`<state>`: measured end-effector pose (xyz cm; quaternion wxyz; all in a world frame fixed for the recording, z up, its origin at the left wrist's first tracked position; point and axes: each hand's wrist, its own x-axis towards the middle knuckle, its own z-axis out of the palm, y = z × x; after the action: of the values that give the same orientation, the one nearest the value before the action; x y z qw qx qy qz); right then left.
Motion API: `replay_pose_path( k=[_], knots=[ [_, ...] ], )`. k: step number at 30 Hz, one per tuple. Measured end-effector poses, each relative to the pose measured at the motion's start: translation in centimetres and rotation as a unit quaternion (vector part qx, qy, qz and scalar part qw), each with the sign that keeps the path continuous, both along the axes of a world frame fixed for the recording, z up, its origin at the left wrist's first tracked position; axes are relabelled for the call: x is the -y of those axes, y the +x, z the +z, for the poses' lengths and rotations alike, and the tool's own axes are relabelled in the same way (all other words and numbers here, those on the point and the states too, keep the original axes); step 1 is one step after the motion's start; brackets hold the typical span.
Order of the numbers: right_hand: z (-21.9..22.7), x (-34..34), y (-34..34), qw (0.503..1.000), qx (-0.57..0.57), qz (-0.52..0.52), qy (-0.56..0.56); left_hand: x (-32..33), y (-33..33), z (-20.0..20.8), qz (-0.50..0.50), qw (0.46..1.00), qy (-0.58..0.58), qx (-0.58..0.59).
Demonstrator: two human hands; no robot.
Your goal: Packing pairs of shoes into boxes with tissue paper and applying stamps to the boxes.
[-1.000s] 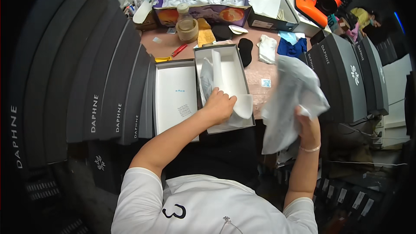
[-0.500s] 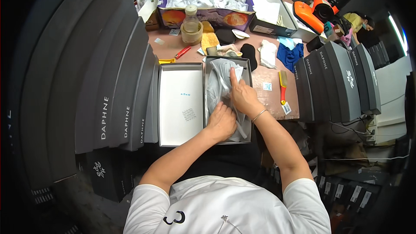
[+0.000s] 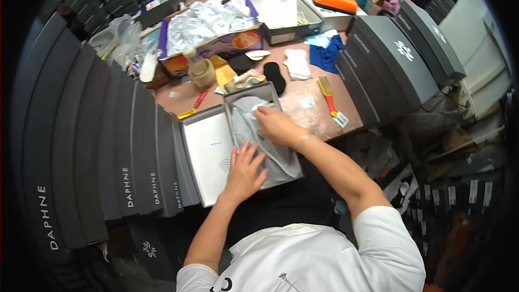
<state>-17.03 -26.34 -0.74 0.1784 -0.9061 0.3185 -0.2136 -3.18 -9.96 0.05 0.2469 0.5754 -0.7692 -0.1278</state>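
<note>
An uncovered dark grey shoebox (image 3: 250, 95) lies before me, tilted in view. Inside is a soft, thin grey bag (image 3: 278, 166); what lies beneath it is hidden. My right hand (image 3: 278, 126) is over the box's far half, fingers curled together on the bag beside a small white patch (image 3: 261, 105). My left hand (image 3: 244, 176) rests with fingers spread across the bag's near left side and the box's left edge. Immediately left of the box, a shoebox lid (image 3: 208, 154) shows its white inside.
Dark shoeboxes stand in rows at left (image 3: 138, 157) and right (image 3: 378, 70). Beyond are a purple carton (image 3: 227, 43) of white crumpled wrapping, a jar (image 3: 201, 71), black pads (image 3: 274, 78) and blue cloth (image 3: 326, 55). A red-and-yellow brush (image 3: 327, 96) lies to the right. Someone in yellow is far right.
The view has turned and tilted. My right hand has gone from an outstretched index finger to curled fingers. My left hand has opened and shifted to the box's left edge. The bag lies flatter.
</note>
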Motion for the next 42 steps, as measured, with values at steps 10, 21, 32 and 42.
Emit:
replay_pose_path(
  k=[10,21,32,42],
  knots=[
    [-9.1,7.0,-11.4,0.982,-0.055,-0.160,-0.080,-4.3,-6.8,-0.8,0.120,0.976,0.044,-0.177],
    [-6.3,7.0,-11.1,0.961,-0.027,-0.265,0.073,8.5,6.9,1.3,0.278,0.938,-0.050,-0.201],
    [-7.2,6.4,-10.9,0.952,-0.016,-0.299,0.062,23.3,13.0,-6.2,0.345,0.933,0.099,-0.002],
    [-2.7,4.5,-10.6,0.848,0.373,-0.321,0.198,19.2,15.9,-3.6,0.359,0.820,0.027,-0.445]
  ],
)
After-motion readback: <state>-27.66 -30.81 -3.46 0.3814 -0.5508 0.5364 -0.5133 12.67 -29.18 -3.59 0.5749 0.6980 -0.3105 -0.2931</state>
